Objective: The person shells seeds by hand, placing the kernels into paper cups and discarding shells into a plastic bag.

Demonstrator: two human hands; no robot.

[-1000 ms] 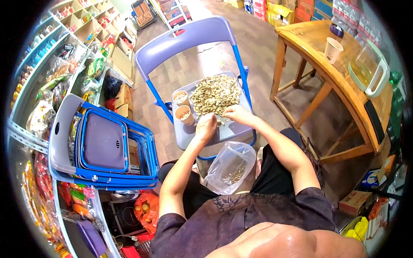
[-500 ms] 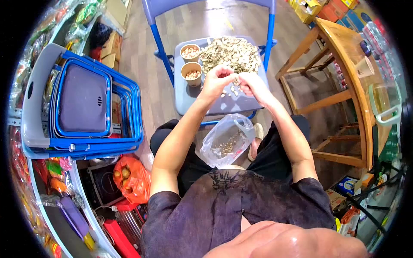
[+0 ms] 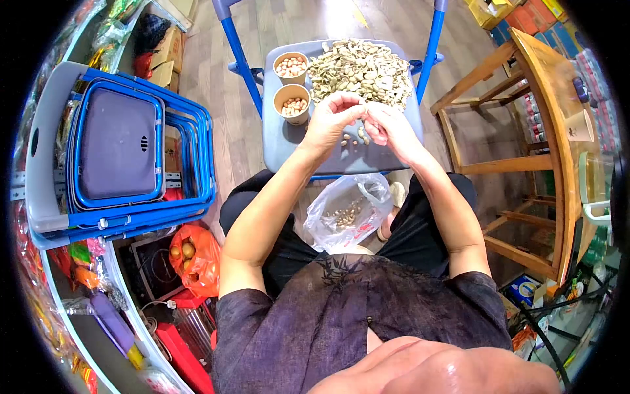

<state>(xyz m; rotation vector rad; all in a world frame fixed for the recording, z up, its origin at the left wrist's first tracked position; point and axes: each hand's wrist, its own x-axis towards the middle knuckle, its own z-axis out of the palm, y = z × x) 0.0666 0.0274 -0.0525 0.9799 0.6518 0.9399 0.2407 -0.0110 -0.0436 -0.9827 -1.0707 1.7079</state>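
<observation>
My left hand (image 3: 335, 119) and my right hand (image 3: 389, 128) meet above the front of a grey chair seat (image 3: 282, 152). Fingers of both are pinched together on what looks like a peanut, mostly hidden by the fingertips. A few loose peanuts (image 3: 346, 142) lie on the seat just below. Behind my hands spreads a heap of unshelled peanuts (image 3: 361, 69). Two paper cups stand left of the heap: the rear cup (image 3: 291, 77) and the front cup (image 3: 294, 115), both holding reddish shelled kernels.
Between my legs sits an open clear plastic bag (image 3: 321, 220) with small bits inside. Folded blue-framed chairs (image 3: 121, 151) lean at left, near an orange bag (image 3: 203, 262) of round produce. At right stands a wooden table (image 3: 548, 85) bearing a paper cup (image 3: 580, 126).
The view has shifted slightly. My hands stay together over the seat, fingers still pinched, with the right hand turned a little. The loose peanuts below them look slightly rearranged.
</observation>
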